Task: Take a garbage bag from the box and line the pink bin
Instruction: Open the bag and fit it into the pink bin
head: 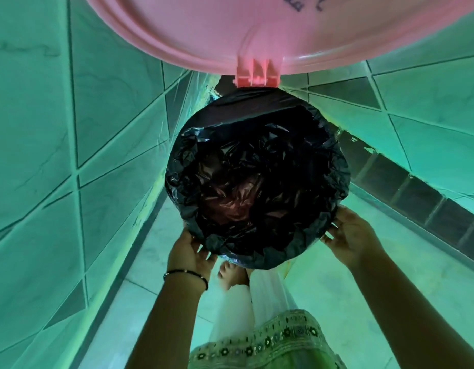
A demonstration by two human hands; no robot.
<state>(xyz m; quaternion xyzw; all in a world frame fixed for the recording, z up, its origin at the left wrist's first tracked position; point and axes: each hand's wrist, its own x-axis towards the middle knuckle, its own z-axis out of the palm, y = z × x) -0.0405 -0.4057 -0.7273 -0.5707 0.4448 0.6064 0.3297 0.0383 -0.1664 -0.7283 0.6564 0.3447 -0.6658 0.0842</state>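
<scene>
Both arms reach forward, left hand (189, 251) and right hand (349, 233) held apart with fingers spread, palms turned inward

bag (257, 182): black | lid (257, 30): pink | wall tiles (30, 129): green | tunic hem (259, 339): floral embroidery | bracelet (186, 274): black

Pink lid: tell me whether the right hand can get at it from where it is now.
Probably yes. The right hand rests on the near rim of the black garbage bag, and the raised pink lid stands open on the far side with nothing between them but the open bin mouth.
</scene>
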